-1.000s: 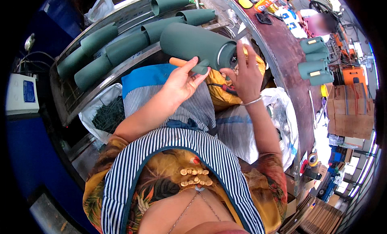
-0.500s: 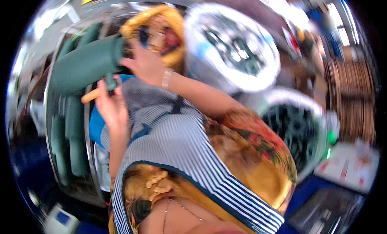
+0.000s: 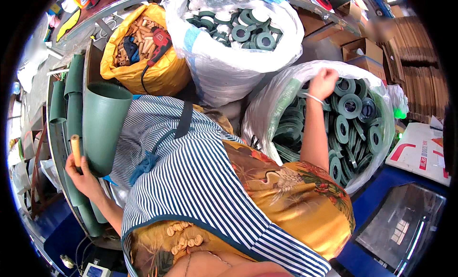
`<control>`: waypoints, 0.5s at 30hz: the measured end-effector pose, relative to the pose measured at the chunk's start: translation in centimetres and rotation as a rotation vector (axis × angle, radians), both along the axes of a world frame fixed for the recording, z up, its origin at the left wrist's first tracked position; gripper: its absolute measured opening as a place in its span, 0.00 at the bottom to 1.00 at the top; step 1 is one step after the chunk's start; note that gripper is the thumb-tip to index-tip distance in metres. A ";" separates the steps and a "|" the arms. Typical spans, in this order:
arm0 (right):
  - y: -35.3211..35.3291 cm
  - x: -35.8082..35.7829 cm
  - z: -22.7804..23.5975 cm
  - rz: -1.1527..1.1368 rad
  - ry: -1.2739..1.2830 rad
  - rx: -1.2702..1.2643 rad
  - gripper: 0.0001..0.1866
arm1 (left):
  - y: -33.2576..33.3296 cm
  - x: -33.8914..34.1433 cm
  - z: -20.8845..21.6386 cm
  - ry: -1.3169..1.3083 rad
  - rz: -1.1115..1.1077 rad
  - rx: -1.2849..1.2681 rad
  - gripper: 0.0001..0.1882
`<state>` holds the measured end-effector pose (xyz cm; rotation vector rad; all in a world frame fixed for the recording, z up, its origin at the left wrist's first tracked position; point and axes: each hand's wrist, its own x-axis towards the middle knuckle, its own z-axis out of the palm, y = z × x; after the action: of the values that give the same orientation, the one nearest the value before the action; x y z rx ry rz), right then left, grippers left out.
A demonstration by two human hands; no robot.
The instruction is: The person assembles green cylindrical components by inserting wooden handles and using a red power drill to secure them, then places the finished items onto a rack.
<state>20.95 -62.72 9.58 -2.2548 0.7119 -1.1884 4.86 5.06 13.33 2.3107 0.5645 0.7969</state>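
A green open-topped cylinder point(image 3: 107, 129), like a big mug, stands nearly upright by my lap, its mouth upward. From its left side sticks out a pale wooden handle point(image 3: 75, 150), and my left hand point(image 3: 82, 174) is closed around the lower part of it. My right hand point(image 3: 323, 84) is held over a clear plastic bag point(image 3: 260, 115) at the right, its fingers curled together; whether they pinch anything is hidden. Many flat green rings point(image 3: 350, 106) with holes in the middle fill that bag, just under the hand.
More green cylinders point(image 3: 75, 105) lie in a metal-edged rack at the left. A yellow sack point(image 3: 167, 79) of wooden handles has a red power tool point(image 3: 161, 43) on top. Behind my lap stands a white bag point(image 3: 219, 79) of green rings. Stacked cardboard point(image 3: 420, 86) rises at the far right.
The green cylinder has gone from lying tilted toward the rack to nearly upright by my lap. My right hand has left its mouth and swung right, over the bag of rings.
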 end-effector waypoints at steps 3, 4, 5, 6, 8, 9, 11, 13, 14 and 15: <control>-11.6 -1.2 -9.9 -0.396 0.681 0.243 0.36 | 0.7 -2.0 -2.2 0.297 -0.079 0.027 0.20; -19.2 -4.6 -13.8 -0.067 0.534 0.378 0.44 | 0.0 -0.5 -3.9 0.280 -0.163 -0.100 0.21; -21.4 -5.3 -14.8 -0.168 0.581 0.429 0.46 | -0.3 -0.2 -4.5 0.273 -0.195 -0.186 0.22; -15.7 -1.5 -13.7 -0.126 0.713 0.386 0.39 | 0.4 -3.0 -3.0 0.265 -0.092 -0.089 0.22; -6.4 1.4 -4.9 -0.438 0.624 -0.117 0.26 | 1.6 -5.2 -3.6 0.227 0.003 -0.128 0.22; -2.4 1.0 0.1 -0.449 0.568 -0.435 0.24 | 2.3 -5.0 -5.0 0.191 0.005 -0.230 0.21; -1.3 1.4 5.8 -0.194 0.233 -0.651 0.22 | 1.3 -3.2 -6.4 0.037 0.017 -0.414 0.20; 7.0 4.1 10.0 0.322 -0.031 -0.435 0.19 | 0.6 -3.0 -7.6 -0.140 0.044 -0.481 0.19; 13.2 4.6 10.6 0.568 0.032 -0.081 0.22 | 0.2 -2.8 -7.8 -0.210 0.071 -0.532 0.17; 17.1 6.4 8.9 0.932 0.190 0.040 0.20 | 0.3 -4.2 -8.1 -0.272 0.182 -0.593 0.16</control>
<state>27.35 -45.58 18.46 -2.2364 -0.2723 -0.4955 0.71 5.37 5.18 1.5998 0.7717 0.8690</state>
